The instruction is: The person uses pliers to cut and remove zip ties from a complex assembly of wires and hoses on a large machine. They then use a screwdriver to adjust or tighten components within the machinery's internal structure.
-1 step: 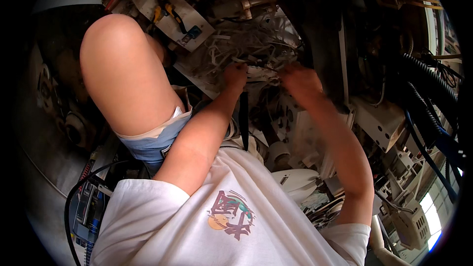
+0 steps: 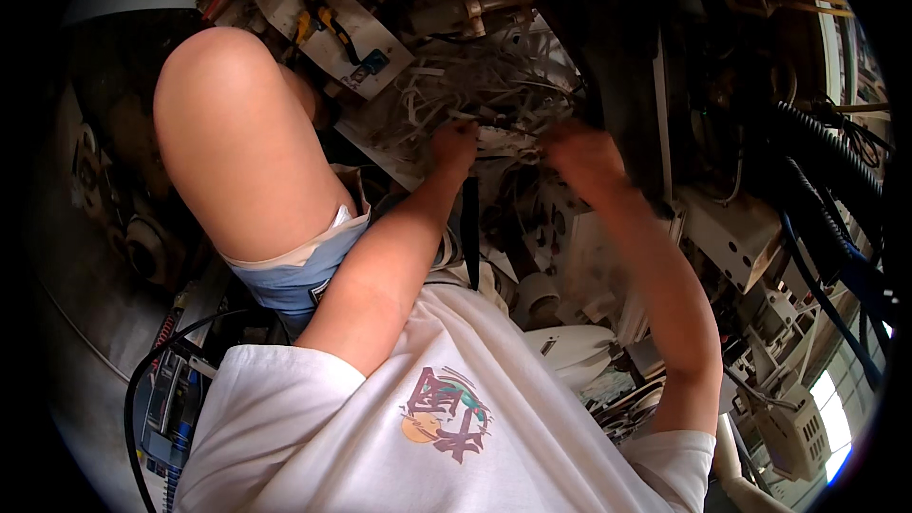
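Note:
My left hand (image 2: 456, 144) is closed, its fingers pinched at the left end of a thin, dark, rod-like piece (image 2: 508, 128). My right hand (image 2: 581, 157) has its curled fingers at the right end of that piece. What exactly it is, I cannot make out in the dim light. Behind and around both hands lies a tangled heap of pale, narrow strips (image 2: 475, 81). Just below my left hand hangs a black strap (image 2: 471, 233).
Beyond my left knee, yellow-and-black pliers (image 2: 328, 28) lie on a white board (image 2: 385, 52). A perforated pale metal housing (image 2: 731, 237) and dark ribbed hoses (image 2: 836, 147) stand to the right. A black cable (image 2: 133, 399) curves at lower left.
My right hand has shifted very slightly to the right, with its forearm. My left hand has stayed in place.

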Demonstrator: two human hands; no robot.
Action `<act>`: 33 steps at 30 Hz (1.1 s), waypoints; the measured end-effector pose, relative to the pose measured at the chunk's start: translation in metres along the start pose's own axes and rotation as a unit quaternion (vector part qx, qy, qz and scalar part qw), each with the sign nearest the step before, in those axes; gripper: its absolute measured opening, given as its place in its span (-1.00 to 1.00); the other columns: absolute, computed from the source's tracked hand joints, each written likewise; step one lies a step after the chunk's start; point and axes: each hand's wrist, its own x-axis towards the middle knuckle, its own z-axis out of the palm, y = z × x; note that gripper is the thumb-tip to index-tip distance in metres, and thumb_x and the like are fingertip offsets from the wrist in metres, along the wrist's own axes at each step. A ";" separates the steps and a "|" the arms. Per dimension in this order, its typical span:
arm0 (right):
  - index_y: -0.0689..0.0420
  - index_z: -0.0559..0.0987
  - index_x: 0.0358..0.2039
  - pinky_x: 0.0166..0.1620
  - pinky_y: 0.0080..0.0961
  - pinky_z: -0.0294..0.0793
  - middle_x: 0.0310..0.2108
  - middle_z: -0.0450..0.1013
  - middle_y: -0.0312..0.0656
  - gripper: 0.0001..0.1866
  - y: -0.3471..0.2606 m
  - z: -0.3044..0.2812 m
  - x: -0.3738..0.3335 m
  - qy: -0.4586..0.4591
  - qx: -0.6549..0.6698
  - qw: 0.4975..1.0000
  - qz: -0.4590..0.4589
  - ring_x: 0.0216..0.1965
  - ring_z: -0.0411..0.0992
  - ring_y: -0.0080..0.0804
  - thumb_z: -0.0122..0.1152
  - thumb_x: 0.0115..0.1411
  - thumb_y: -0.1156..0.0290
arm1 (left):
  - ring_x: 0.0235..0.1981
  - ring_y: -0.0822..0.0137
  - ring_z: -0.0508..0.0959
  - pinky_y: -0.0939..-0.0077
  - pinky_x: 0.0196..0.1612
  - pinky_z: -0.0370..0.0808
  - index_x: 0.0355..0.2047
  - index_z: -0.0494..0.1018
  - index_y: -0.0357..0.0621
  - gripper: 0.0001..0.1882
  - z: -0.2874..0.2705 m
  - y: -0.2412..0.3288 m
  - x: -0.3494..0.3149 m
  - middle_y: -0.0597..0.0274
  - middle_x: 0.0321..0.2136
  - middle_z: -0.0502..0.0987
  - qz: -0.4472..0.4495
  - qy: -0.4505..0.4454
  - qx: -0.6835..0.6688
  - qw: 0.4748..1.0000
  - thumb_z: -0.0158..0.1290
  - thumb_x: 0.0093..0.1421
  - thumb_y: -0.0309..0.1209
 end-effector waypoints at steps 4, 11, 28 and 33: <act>0.04 0.69 -0.31 -0.24 -0.37 0.66 -0.27 0.55 -0.28 -0.85 0.004 -0.032 -0.009 0.124 0.117 0.985 0.006 -0.16 0.58 -0.30 0.30 0.07 0.49 | -0.14 0.04 0.61 -0.04 -0.05 0.62 0.11 0.54 -0.09 -0.61 -0.004 -0.010 0.013 0.04 -0.06 0.59 0.051 0.005 0.022 0.998 0.11 0.37 -0.18; 0.04 0.72 -0.09 -0.34 -0.43 0.53 -0.31 0.57 -0.31 -0.73 -0.013 -0.065 -0.088 0.204 0.350 0.881 0.245 -0.36 0.53 -0.44 0.39 0.18 0.36 | -0.17 -0.08 0.62 0.00 -0.09 0.59 0.02 0.57 -0.15 -0.68 -0.016 0.014 -0.009 -0.07 -0.15 0.63 0.145 0.133 0.149 0.969 0.12 0.32 -0.29; 0.39 0.66 -0.17 -0.45 -0.65 0.21 -0.43 0.48 -0.26 -0.72 -0.048 -0.092 -0.212 0.309 0.689 0.606 0.251 -0.48 0.35 -0.59 0.40 0.15 0.46 | -0.22 0.49 0.65 0.62 -0.11 0.59 -0.09 0.58 -0.29 -0.76 -0.120 0.234 -0.265 0.20 -0.24 0.67 0.357 -0.319 0.035 0.877 0.26 0.22 -0.56; 0.35 0.68 -0.19 -0.44 -0.58 0.29 -0.43 0.51 -0.18 -0.71 -0.048 -0.120 -0.230 0.343 0.589 0.703 0.203 -0.50 0.38 -0.50 0.46 0.06 0.52 | -0.43 0.54 0.64 0.67 -0.34 0.53 -0.36 0.64 -0.26 -0.87 -0.132 0.245 -0.278 0.26 -0.47 0.68 0.515 -0.223 0.233 0.794 0.34 0.15 -0.47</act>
